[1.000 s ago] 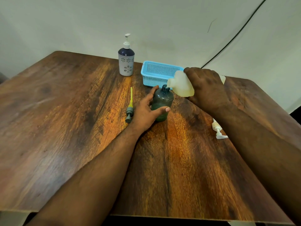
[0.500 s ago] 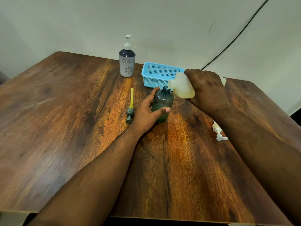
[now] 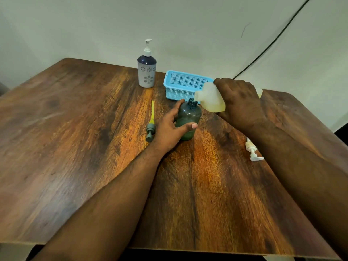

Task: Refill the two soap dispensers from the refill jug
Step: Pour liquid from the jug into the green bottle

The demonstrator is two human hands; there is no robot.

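A dark green translucent dispenser bottle (image 3: 188, 117) stands upright mid-table with its neck uncapped. My left hand (image 3: 169, 129) wraps around its left side, thumb across the front. My right hand (image 3: 240, 102) grips a pale translucent refill jug (image 3: 211, 99) with yellowish liquid, tipped on its side so its spout sits at the bottle's mouth. The green bottle's grey pump with a yellow tube (image 3: 151, 122) lies flat to the left. A second dispenser (image 3: 147, 71), white with a flower pattern, dark top and white pump, stands at the back.
A light blue perforated basket (image 3: 180, 85) sits behind the green bottle. A white pump head (image 3: 253, 150) lies on the wooden table (image 3: 75, 147) beside my right forearm. A black cable (image 3: 273, 42) runs down the wall at the right.
Both hands hold nearly the same pose with the jug tipped at the bottle's mouth. The view has shifted slightly, so everything sits a little lower in frame.
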